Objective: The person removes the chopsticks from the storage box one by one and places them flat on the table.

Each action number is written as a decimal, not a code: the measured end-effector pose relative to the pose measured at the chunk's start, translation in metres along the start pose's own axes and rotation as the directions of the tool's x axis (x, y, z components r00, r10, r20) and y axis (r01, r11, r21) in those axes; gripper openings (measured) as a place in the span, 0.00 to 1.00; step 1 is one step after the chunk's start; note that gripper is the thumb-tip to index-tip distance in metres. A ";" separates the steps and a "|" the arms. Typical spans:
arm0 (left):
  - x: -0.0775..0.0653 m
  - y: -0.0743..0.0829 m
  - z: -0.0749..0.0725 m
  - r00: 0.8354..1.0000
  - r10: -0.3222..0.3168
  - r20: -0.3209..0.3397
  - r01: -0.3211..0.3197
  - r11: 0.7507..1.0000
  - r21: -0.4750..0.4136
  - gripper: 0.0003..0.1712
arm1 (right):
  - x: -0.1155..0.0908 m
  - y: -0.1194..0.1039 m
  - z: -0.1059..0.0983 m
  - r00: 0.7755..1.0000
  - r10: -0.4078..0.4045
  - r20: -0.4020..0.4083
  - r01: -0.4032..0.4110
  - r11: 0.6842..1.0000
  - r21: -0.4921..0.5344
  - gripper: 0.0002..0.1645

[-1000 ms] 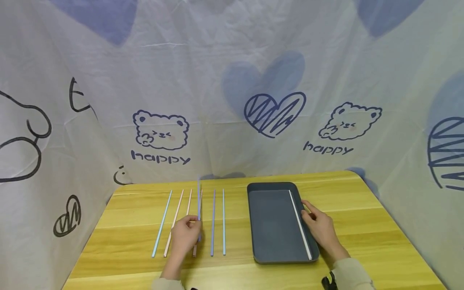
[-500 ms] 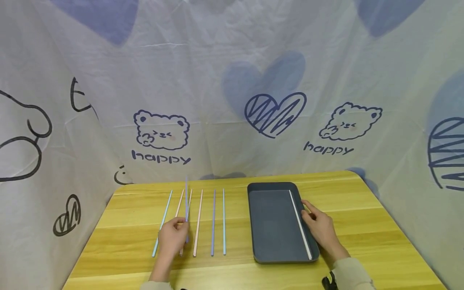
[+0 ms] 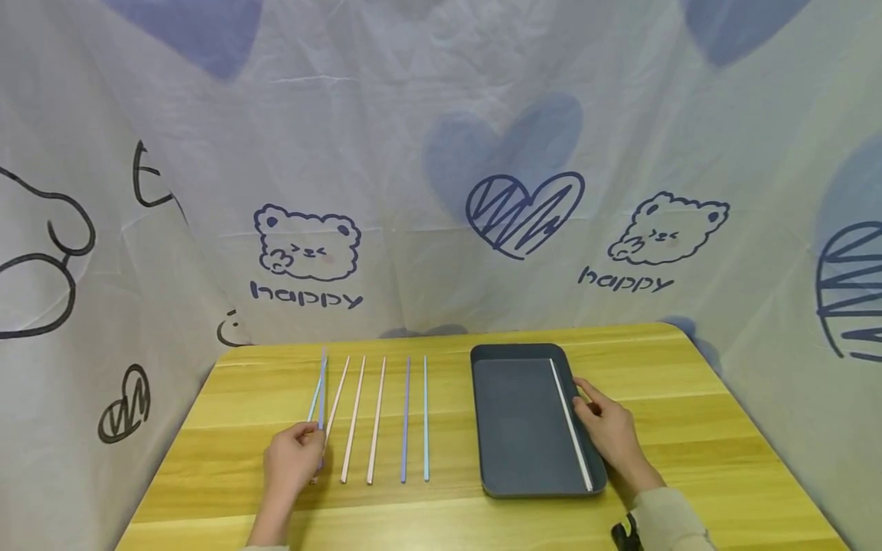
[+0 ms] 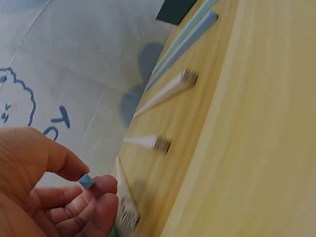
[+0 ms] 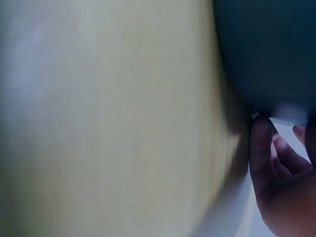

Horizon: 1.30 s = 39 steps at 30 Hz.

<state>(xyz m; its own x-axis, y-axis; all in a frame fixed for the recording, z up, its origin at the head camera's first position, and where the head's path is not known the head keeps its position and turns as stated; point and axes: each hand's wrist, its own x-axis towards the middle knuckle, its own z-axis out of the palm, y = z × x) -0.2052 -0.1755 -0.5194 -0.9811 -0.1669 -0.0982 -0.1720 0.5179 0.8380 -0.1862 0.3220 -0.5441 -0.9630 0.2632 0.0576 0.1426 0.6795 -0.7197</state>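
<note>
My left hand pinches a purple chopstick between thumb and fingers. Its square blue-purple end shows at the fingertips in the left wrist view. In the head view it crosses over a light blue chopstick, close beside the leftmost pink chopstick. On the right, a dark grey tray lies on the table with one white chopstick along its right side. My right hand holds the tray's right edge, its fingertips against the outer wall in the right wrist view.
Two more pink chopsticks, another purple chopstick and another light blue chopstick lie spaced out in a row on the wooden table. A printed white curtain hangs behind the table's far edge.
My left hand has carried the purple chopstick leftward across the pink ones to the light blue one at the row's left end. My right hand and the tray stay in place.
</note>
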 end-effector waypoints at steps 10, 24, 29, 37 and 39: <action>0.004 -0.019 -0.024 0.997 -0.062 -0.038 0.064 0.997 0.035 0.24 | 0.001 0.000 0.000 1.000 0.004 0.000 -0.004 1.000 -0.004 0.29; 0.004 -0.035 -0.047 0.983 -0.024 -0.181 0.064 0.974 0.217 0.21 | 0.001 0.000 0.001 1.000 0.010 0.010 -0.010 1.000 0.000 0.29; 0.005 -0.039 -0.052 0.985 -0.010 -0.172 0.057 0.961 0.270 0.21 | 0.000 0.000 0.000 1.000 0.009 0.012 -0.009 1.000 0.007 0.29; 0.005 -0.041 -0.054 0.990 -0.015 -0.141 0.056 0.956 0.288 0.22 | 0.000 0.001 0.000 1.000 0.002 0.011 -0.002 1.000 -0.003 0.29; 0.006 -0.042 -0.055 0.990 -0.018 -0.138 0.058 0.954 0.295 0.22 | 0.000 0.001 0.000 1.000 0.001 0.011 0.000 1.000 -0.003 0.29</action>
<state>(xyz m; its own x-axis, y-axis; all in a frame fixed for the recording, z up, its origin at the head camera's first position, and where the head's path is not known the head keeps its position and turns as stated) -0.1987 -0.2443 -0.5257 -0.9562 -0.2904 -0.0378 -0.2473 0.7317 0.6352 -0.1860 0.3229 -0.5446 -0.9653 0.2562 0.0499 0.1437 0.6812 -0.7178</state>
